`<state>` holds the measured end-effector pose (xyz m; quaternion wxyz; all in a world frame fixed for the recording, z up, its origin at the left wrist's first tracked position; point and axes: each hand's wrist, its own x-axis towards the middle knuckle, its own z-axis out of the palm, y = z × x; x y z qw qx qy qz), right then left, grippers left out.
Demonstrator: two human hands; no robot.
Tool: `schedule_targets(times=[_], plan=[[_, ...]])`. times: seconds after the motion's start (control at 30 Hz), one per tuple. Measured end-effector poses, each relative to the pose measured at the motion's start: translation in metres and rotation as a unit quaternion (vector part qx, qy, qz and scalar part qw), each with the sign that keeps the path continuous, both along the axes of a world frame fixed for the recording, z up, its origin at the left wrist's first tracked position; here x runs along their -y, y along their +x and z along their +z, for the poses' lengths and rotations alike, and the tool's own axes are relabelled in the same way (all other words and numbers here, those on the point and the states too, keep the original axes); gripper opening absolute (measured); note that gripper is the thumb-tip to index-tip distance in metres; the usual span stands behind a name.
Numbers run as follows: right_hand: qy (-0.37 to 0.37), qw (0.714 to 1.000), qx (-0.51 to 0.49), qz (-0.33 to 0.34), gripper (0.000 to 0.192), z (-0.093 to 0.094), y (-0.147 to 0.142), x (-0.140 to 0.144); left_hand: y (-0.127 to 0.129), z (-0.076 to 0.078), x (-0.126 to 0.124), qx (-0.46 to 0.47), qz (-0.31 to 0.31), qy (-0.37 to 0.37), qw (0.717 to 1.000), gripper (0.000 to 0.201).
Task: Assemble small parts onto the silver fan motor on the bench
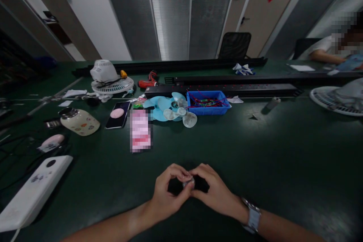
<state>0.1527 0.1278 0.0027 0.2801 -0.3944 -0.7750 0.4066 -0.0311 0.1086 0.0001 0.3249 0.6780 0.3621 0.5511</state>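
Close to the near edge of the dark green table, my left hand (173, 187) and my right hand (213, 189) meet fingertip to fingertip. Pinched between them is a small silvery round part (188, 183), mostly covered by the fingers; its exact kind cannot be made out. Both thumbs and forefingers are closed around it. A watch (252, 213) is on my right wrist. Beyond my hands lie light blue fan blades (160, 107) with clear blades (189, 119) on them. Next to these, a blue bin (210, 110) holds red wires and small green parts.
At the left are a white box-shaped device (36, 193), a cream bottle (82, 122), a phone (120, 117) and a blurred pink packet (140, 132). Farther back are a fan body (104, 72), a red drill (147, 82) and long black rails (221, 90). Another person (326, 51) sits at the far right.
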Motion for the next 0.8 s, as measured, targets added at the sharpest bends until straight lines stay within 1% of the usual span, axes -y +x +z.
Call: schedule_targets(times=[0.07,0.2,0.4,0.5,0.6,0.7,0.77,0.8], plan=[[-0.007,1.0,-0.007,-0.01,0.028,0.0,0.0,0.0,-0.001,-0.001,0.0,-0.005,-0.015,0.006,1.0,0.028],[-0.023,0.999,-0.031,-0.023,0.025,0.002,0.0,0.0,-0.001,-0.002,0.0,-0.011,-0.03,-0.018,0.999,0.027],[-0.025,0.999,-0.028,-0.021,0.028,0.002,0.001,0.001,0.004,0.001,-0.001,-0.004,0.044,-0.023,0.999,0.023],[-0.025,0.999,-0.026,-0.023,0.028,-0.001,0.001,0.001,0.008,0.002,-0.003,-0.001,0.055,-0.026,0.998,0.025],[-0.029,0.999,-0.032,-0.025,0.028,-0.003,0.001,0.001,0.008,0.005,-0.006,0.008,0.053,-0.024,0.998,0.028],[-0.034,0.999,-0.021,-0.026,0.029,-0.002,0.001,0.0,-0.007,0.009,-0.008,0.023,0.063,0.0,0.998,0.029],[-0.041,0.999,-0.01,-0.026,0.032,0.001,0.001,0.0,-0.025,0.01,-0.009,0.028,0.094,0.02,0.995,0.03],[-0.046,0.999,-0.005,-0.025,0.033,0.002,0.002,0.0,-0.036,0.01,-0.008,0.018,0.115,0.017,0.993,0.031]])
